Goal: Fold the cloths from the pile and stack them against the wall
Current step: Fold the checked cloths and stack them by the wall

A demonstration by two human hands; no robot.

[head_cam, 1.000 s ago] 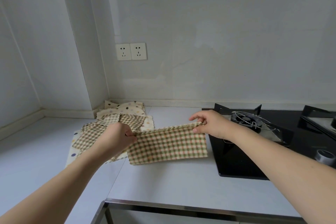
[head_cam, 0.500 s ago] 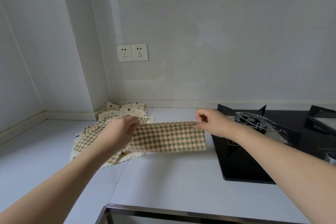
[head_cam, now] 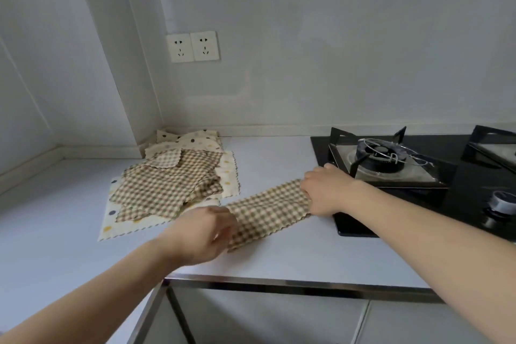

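On the left of the counter (head_cam: 279, 153), in the corner by the wall, sits my pile of cloths (head_cam: 170, 184). My left hand (head_cam: 201, 232) pinches the near end of a folded checked cloth (head_cam: 268, 209) lying flat; my right hand (head_cam: 324, 193) grips its far end, beside the black stove (head_cam: 391, 195).
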